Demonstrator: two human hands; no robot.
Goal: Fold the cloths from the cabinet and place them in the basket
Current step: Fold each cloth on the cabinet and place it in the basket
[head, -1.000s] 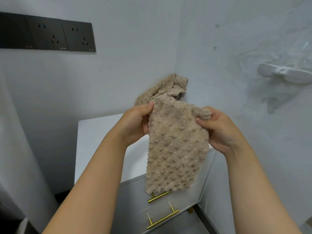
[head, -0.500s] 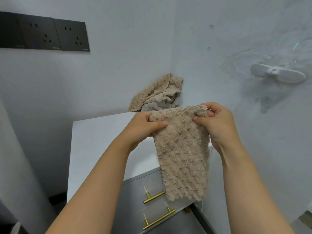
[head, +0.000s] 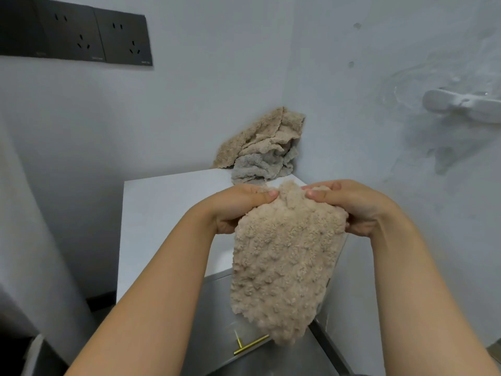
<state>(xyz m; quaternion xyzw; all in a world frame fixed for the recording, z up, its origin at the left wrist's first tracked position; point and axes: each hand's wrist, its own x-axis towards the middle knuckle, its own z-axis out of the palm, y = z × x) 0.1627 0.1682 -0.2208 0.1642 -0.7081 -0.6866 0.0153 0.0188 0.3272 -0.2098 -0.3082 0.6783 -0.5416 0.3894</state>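
1. Cabinet top (head: 162,213): a white surface is seen below and beyond the grip, running back to the wall corner. Its grey front drops away under the hands.
2. Beige bobbled cloth (head: 284,261): it is held in the air by its upper edge and hangs straight down from the grip. Its long axis is therefore vertical, and the free lower edge lies directly beneath the hands, in front of the cabinet face.
3. Pile of unfolded cloths (head: 265,147): beige over grey, it is heaped beyond the grip against the corner, apart from the held cloth.
4. Left hand (head: 238,210) and right hand (head: 352,207): each is closed on one side of the cloth's bunched top edge. The two are level and equally near the cloth.
5. Brass handle (head: 252,346): it is seen below the grip, partly covered by the cloth's hanging end.
6. Thumbs (head: 267,195): they are pressed on the near face, almost meeting, so the top edge is gathered narrow.
7. Judgement: the next fold is likely to depend on the hanging end being raised to the grip, or laid on the surface beyond it. No basket is in view.
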